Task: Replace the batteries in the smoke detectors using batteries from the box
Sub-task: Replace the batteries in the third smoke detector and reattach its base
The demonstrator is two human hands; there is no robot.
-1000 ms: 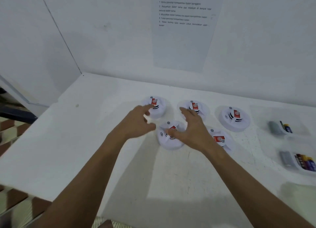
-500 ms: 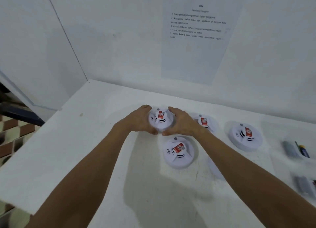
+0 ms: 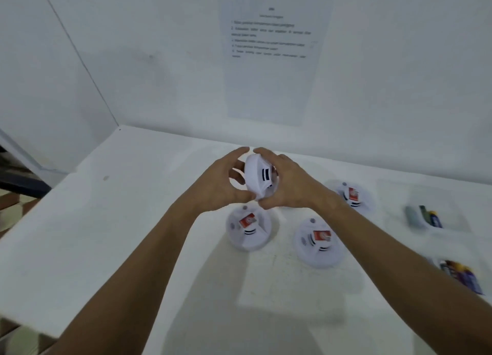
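The left hand and the right hand were cupped around one smoke detector, fingers and thumbs curled over its rim from opposite sides, so that it sat between the two palms, lifted clear of the white table. The disc was tipped up on edge, its vented face turned toward the right hand and slightly toward the camera, its back toward the left palm; the rim ran roughly from the thumbs below to the fingertips above. That tilt was what the coming move appeared to hinge on: the back, where a battery cover would likely sit, lay nearest the left hand and could not be seen.

Just below the hands lay a second detector flat on the table, with a third detector beside it under the right forearm, and a fourth detector beyond the right wrist. Well out to the right of the right hand stood a clear box of batteries, and a nearer box of batteries lay closer to the camera; both were blurred.
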